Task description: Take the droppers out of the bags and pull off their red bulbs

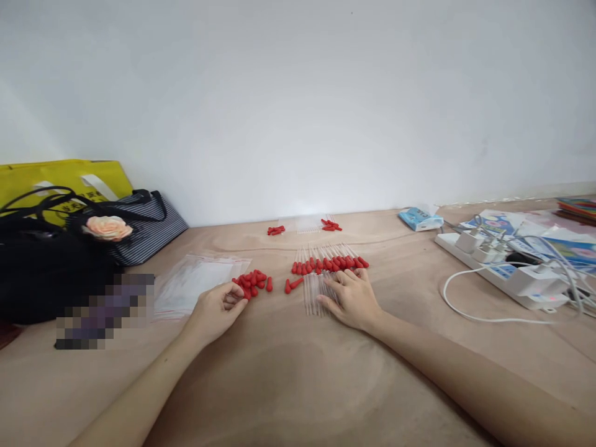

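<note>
My left hand [220, 310] is at the edge of a pile of red rubber bulbs [255, 279], its thumb and fingertips pinched on a red bulb [246, 293]. My right hand [354, 299] lies over a bundle of thin clear tubes [313, 298], fingers apart and touching them; its fingertips partly cover the tubes. Just beyond it lies a row of droppers [319, 264], clear tubes fitted with red bulbs, tips pointing away. Two loose red bulbs [291, 285] rest between the pile and the tubes.
Clear zip bags [198, 285] lie left of the pile. Farther back are more bagged droppers [302, 225] and red bulbs [331, 225]. Bags [139, 226] crowd the left side. On the right are a power strip [503, 270] with a white cable, a tissue pack [420, 218] and papers.
</note>
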{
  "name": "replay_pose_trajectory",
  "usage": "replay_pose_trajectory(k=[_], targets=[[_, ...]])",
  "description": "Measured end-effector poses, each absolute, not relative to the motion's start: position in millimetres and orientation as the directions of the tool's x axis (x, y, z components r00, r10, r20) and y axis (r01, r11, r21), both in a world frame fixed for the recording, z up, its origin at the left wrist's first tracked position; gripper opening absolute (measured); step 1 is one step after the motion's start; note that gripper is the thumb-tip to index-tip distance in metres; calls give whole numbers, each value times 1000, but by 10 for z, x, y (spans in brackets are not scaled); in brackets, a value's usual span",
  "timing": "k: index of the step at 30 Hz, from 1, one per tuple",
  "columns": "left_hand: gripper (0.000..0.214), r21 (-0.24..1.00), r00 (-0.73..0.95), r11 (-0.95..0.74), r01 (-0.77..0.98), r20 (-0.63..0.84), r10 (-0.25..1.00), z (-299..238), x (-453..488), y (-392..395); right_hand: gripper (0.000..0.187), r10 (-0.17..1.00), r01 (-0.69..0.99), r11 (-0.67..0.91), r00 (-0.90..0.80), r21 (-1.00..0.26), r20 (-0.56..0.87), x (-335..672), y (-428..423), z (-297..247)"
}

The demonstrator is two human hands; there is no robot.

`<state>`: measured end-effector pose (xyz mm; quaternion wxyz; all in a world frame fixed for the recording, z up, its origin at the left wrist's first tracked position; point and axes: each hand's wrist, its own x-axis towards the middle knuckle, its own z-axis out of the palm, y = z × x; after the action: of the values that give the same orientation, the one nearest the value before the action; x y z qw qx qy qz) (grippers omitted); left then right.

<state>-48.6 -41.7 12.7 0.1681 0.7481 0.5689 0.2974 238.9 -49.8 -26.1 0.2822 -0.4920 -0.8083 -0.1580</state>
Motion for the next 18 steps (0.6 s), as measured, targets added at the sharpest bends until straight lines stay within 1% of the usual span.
replay_pose_trajectory(k=[2, 4, 7, 9, 11, 12, 15, 18], targets=[[16, 526, 178, -326, 785, 312, 933, 123, -484, -421, 37, 719, 878, 478, -372, -30, 587, 2389, -508, -245], [15, 415, 170, -355, 838, 420, 891, 130, -474, -426, 40, 725, 874, 484, -369, -48, 582, 2397, -513, -234], [12, 274, 198, -401, 874, 552, 810, 144, -391, -427, 35, 725, 884, 456, -301, -104, 619, 2431, -505, -233], [13, 226, 284, -473, 851, 560, 778, 141, -260, -401, 29, 725, 894, 419, -226, -157, 651, 2474, -491, -242], [15, 184, 390, -549, 815, 528, 755, 129, -61, -336, 26, 728, 899, 387, -161, -205, 667, 2538, -478, -253], [15, 162, 418, -561, 812, 508, 753, 121, 59, -288, 25, 730, 900, 377, -142, -220, 668, 2577, -472, -257], [14, 102, 446, -553, 827, 477, 757, 103, 458, -102, 25, 739, 894, 384, -148, -230, 657, 2701, -460, -262], [20, 93, 424, -520, 849, 467, 776, 94, 803, 87, 23, 739, 879, 422, -192, -220, 646, 2796, -448, -261]])
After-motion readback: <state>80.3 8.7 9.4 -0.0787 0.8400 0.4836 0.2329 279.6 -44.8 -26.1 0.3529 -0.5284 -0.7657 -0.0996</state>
